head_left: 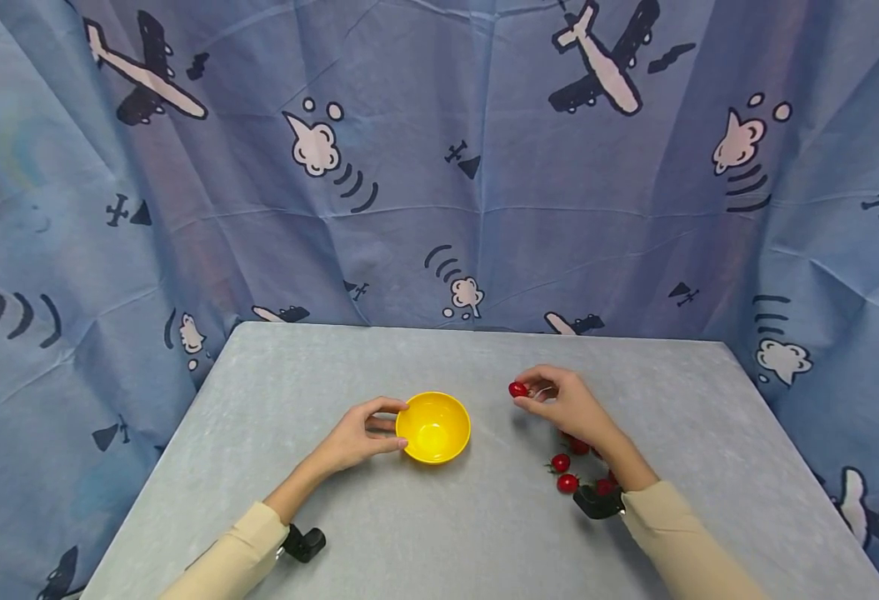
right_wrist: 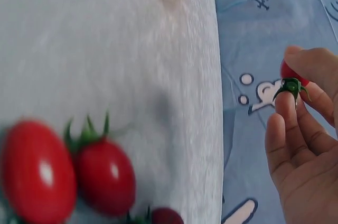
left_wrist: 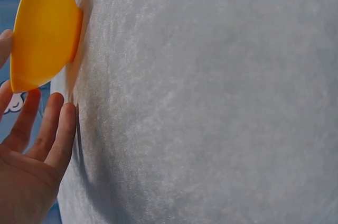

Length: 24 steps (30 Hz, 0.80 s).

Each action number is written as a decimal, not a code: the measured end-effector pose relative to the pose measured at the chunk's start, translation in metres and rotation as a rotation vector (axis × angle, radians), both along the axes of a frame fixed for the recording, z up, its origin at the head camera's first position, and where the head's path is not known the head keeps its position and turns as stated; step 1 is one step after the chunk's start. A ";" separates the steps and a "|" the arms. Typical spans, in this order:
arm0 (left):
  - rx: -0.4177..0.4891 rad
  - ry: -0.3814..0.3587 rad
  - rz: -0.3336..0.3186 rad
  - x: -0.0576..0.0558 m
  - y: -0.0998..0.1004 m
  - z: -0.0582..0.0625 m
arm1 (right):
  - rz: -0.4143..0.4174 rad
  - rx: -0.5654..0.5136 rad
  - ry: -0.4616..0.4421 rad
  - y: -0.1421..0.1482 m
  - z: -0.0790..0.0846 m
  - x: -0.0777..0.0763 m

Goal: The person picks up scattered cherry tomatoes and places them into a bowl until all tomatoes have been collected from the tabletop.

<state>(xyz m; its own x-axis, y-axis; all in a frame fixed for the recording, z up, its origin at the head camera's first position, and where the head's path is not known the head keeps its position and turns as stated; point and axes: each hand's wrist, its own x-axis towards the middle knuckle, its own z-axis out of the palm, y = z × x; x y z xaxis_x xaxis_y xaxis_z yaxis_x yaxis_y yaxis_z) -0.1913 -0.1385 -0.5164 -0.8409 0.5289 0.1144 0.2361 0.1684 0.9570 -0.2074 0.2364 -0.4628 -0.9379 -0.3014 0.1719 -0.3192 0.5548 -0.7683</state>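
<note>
A yellow bowl (head_left: 433, 427) stands on the table, its inside bare. My left hand (head_left: 362, 433) is at its left side, thumb and fingertips right at the rim; in the left wrist view the bowl (left_wrist: 45, 31) shows side-on above the spread fingers. To the right, my right hand (head_left: 562, 402) pinches a cherry tomato (head_left: 517, 389) between thumb and fingers, above the table. The right wrist view shows that tomato's green stem top (right_wrist: 291, 85). Several more cherry tomatoes (head_left: 567, 483) lie below the right forearm, partly hidden by it.
The light grey table (head_left: 439, 533) reaches back to a blue curtain (head_left: 409, 167) printed with airplanes. Each wrist carries a small black camera, the left one (head_left: 304, 544) low over the table and the right one (head_left: 599, 502) over the loose tomatoes.
</note>
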 end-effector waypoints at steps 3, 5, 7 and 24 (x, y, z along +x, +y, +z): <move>-0.001 0.002 -0.002 0.000 -0.001 0.000 | 0.023 -0.024 0.005 -0.011 -0.002 -0.001; 0.001 -0.001 -0.003 -0.001 -0.001 0.000 | 0.054 -0.045 0.018 -0.018 -0.003 -0.001; -0.002 -0.007 -0.004 -0.001 0.000 0.000 | 0.098 -0.069 0.035 -0.024 -0.004 -0.001; -0.009 -0.047 0.005 0.000 0.002 0.003 | 0.258 -0.024 0.032 -0.060 -0.005 0.006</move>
